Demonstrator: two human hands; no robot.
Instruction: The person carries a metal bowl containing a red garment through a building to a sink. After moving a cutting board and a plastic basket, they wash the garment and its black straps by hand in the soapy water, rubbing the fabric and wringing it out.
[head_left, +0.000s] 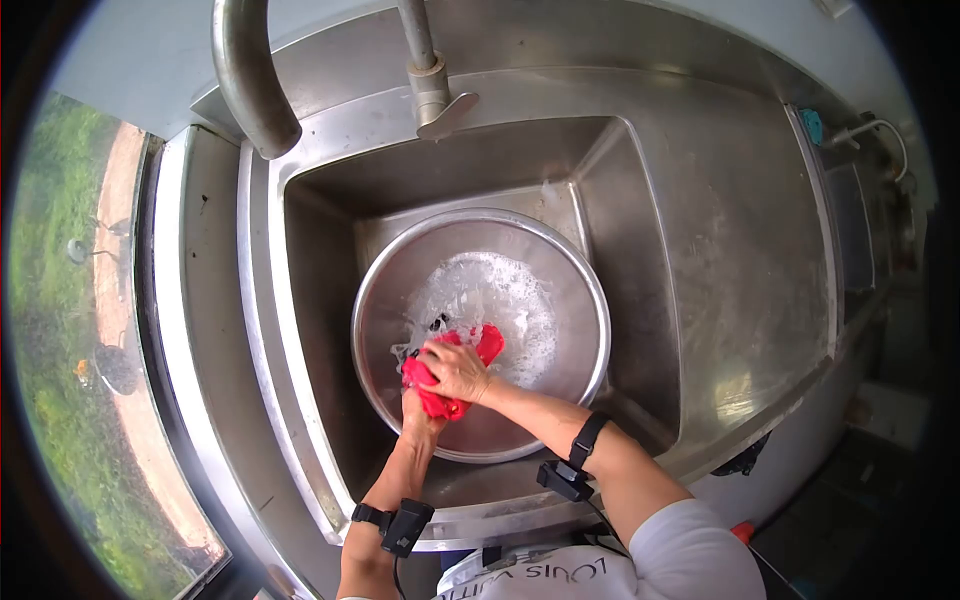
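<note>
Both hands are bunched around a wet red cloth (pixel 490 344) over the near left part of a round metal basin (pixel 372 300). My right hand (pixel 458 370) lies over the top of the cloth, its fingers curled into it. From below, my left hand (pixel 420 415) grips the same bundle, and its fingers are mostly hidden by the cloth. One end of the cloth sticks out to the right of my fingers. Foamy water (pixel 510 290) covers the bottom of the basin. A small dark piece (pixel 440 322) shows in the splashing water just beyond the cloth.
The basin stands inside a steel sink (pixel 640 300). A curved spout (pixel 255 90) and a lever tap (pixel 432 95) hang over the sink's far edge. To the right is a steel counter (pixel 750 230); a window (pixel 70 330) is on the left. Black strapped devices (pixel 405 525) sit on both arms.
</note>
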